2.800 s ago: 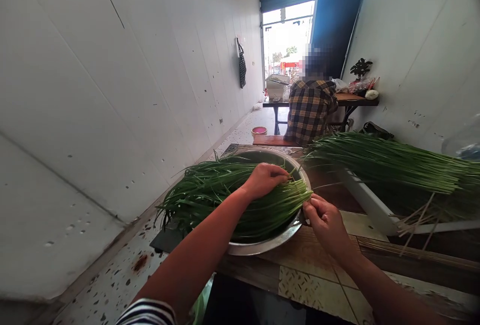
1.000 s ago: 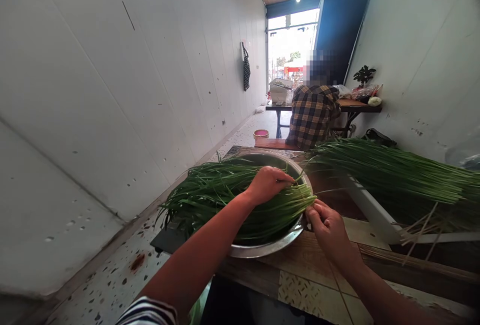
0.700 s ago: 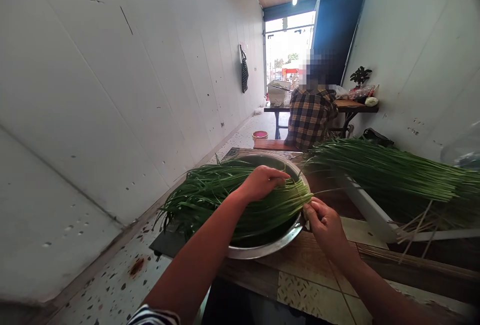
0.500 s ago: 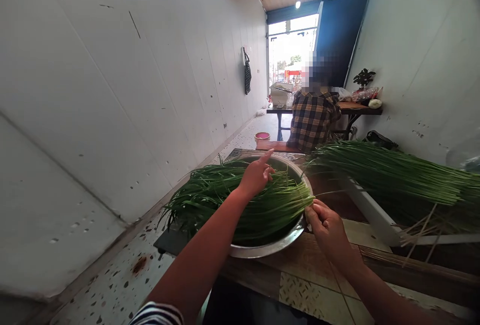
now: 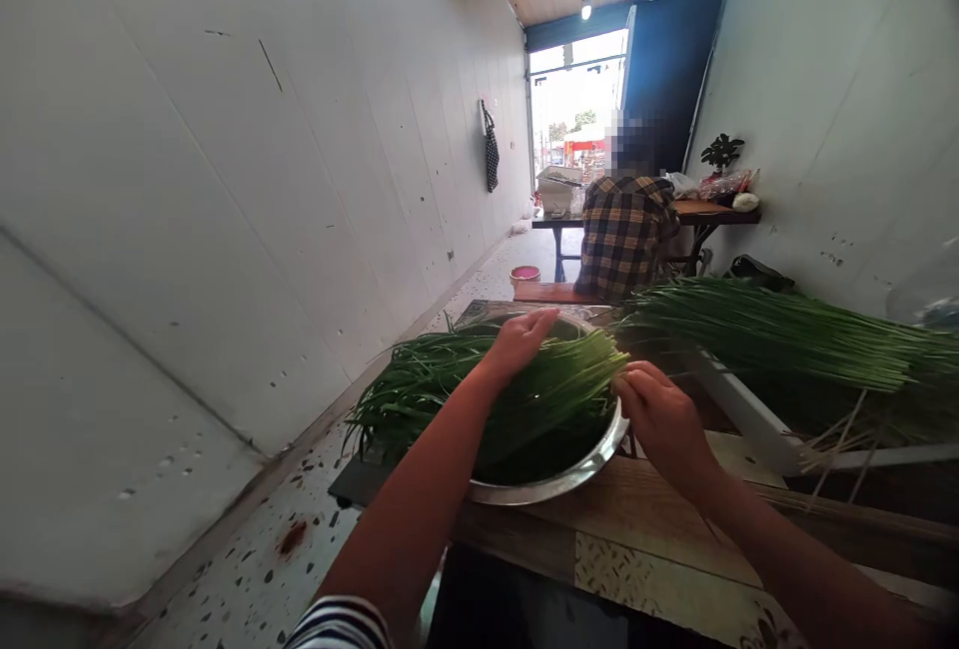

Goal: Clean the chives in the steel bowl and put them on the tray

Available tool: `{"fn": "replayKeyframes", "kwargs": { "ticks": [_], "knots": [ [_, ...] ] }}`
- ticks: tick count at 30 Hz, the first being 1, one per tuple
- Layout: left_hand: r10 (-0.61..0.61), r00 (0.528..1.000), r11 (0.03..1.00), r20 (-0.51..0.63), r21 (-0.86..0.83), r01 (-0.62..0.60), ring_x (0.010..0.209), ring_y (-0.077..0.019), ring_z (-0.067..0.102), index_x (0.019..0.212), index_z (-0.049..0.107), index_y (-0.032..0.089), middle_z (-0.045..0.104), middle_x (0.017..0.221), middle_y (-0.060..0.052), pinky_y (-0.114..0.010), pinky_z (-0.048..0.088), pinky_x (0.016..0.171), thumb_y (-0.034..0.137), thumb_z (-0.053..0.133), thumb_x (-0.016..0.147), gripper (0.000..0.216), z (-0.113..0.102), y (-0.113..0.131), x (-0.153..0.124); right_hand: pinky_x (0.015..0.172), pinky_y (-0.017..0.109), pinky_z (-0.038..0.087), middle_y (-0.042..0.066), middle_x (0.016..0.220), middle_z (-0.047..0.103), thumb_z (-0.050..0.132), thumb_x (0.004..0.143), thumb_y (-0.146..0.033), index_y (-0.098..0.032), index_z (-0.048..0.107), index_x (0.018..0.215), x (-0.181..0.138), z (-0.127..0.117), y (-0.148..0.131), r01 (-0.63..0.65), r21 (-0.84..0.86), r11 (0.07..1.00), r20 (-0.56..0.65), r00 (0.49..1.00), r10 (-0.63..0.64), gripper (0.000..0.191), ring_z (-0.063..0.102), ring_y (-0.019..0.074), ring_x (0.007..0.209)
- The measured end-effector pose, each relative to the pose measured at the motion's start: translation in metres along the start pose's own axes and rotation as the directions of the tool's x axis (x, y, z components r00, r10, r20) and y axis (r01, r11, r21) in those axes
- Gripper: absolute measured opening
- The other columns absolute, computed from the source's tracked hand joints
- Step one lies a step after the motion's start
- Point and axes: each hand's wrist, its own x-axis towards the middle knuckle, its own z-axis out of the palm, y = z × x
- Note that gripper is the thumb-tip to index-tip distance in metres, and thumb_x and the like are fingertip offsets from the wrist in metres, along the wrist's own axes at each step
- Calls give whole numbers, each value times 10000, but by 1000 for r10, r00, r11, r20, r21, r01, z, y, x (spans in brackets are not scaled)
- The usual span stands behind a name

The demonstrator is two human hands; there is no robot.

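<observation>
A thick bunch of green garlic chives (image 5: 539, 399) lies across a round metal basin (image 5: 558, 491), leaves spilling over the left rim and pale stem ends at the right. My left hand (image 5: 524, 341) is above the far side of the bunch, fingers drawn together. Whatever they may hold is too small or hidden to make out. At the right rim, my right hand (image 5: 663, 417) pinches at the stem ends, thumb and forefinger closed. My left forearm covers part of the leaves.
Another large pile of chives (image 5: 794, 329) rests on a white tray-like frame (image 5: 741, 404) at the right. Loose pale stalks (image 5: 835, 444) hang over its edge. Ahead, a person in a plaid shirt (image 5: 625, 235) sits at a table (image 5: 719, 218). A small bucket (image 5: 524, 275) stands on the floor.
My left hand's pointing forefinger has come down and its fingers have closed together. The stem ends sit slightly higher and look more spread. My right hand stays at the stem ends; the view has shifted slightly.
</observation>
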Motion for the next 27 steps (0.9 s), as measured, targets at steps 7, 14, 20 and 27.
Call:
{"fn": "replayKeyframes", "kwargs": {
  "ticks": [7, 14, 20, 27],
  "knots": [
    [128, 990, 985, 57, -124, -120, 1124, -231, 565, 1263, 583, 211, 633, 1218, -62, -360, 438, 980, 450, 465, 888, 460, -25, 38, -17, 560, 270, 306, 46, 655, 630, 450, 902, -311, -198, 607, 699, 55, -29, -36, 116, -220, 969, 97, 991, -96, 280, 511, 152, 554],
    [155, 988, 985, -4, -70, -155, 1009, -207, 618, 1061, 706, 211, 682, 1105, -49, -339, 489, 891, 435, 567, 820, 357, -37, 44, -20, 587, 238, 370, 13, 713, 658, 450, 916, -343, -208, 643, 732, 72, -29, -41, 95, -32, 995, 176, 980, -88, 298, 537, 132, 592],
    [158, 983, 985, -91, -59, -164, 1061, -205, 597, 975, 731, 196, 619, 1232, -73, -316, 491, 881, 407, 630, 776, 307, -42, 36, -15, 658, 271, 446, 30, 840, 716, 458, 911, -346, -210, 708, 855, 63, -30, -23, -24, 104, 994, 232, 973, 0, 290, 627, 172, 733],
    [-35, 998, 981, 48, -189, 43, 615, -108, 575, 857, 725, 137, 681, 713, -14, -221, 458, 580, 514, 590, 773, 409, -36, 28, -17, 591, 262, 438, 8, 704, 684, 484, 883, -334, -212, 714, 774, 52, -26, -23, -24, 142, 990, 231, 973, -9, 282, 592, 159, 616]
  ]
}}
